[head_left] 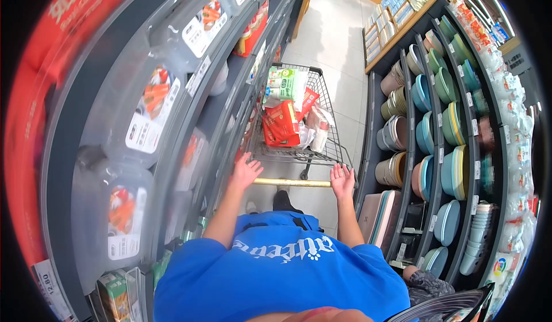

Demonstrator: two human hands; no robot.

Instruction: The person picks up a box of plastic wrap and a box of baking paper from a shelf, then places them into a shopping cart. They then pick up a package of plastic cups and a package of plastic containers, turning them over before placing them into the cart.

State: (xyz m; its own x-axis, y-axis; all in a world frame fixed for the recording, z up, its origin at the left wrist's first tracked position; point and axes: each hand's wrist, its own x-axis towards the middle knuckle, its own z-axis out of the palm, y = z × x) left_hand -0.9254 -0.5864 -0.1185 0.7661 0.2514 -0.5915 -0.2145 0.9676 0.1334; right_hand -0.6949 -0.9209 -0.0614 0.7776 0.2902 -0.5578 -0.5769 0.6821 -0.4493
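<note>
Head view: our left hand [247, 171] and right hand [342, 179] spread open at eleven and one o'clock. We judge the cart [329, 148] stiff, weighty; grip its handle [293, 182].

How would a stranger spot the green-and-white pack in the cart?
Start at the dark wire cart in front of the person's blue shirt. From its yellow handle, look across the red packs towards the cart's far end. The green-and-white pack lies there, set apart by its green print from the red packs nearest it.
</note>
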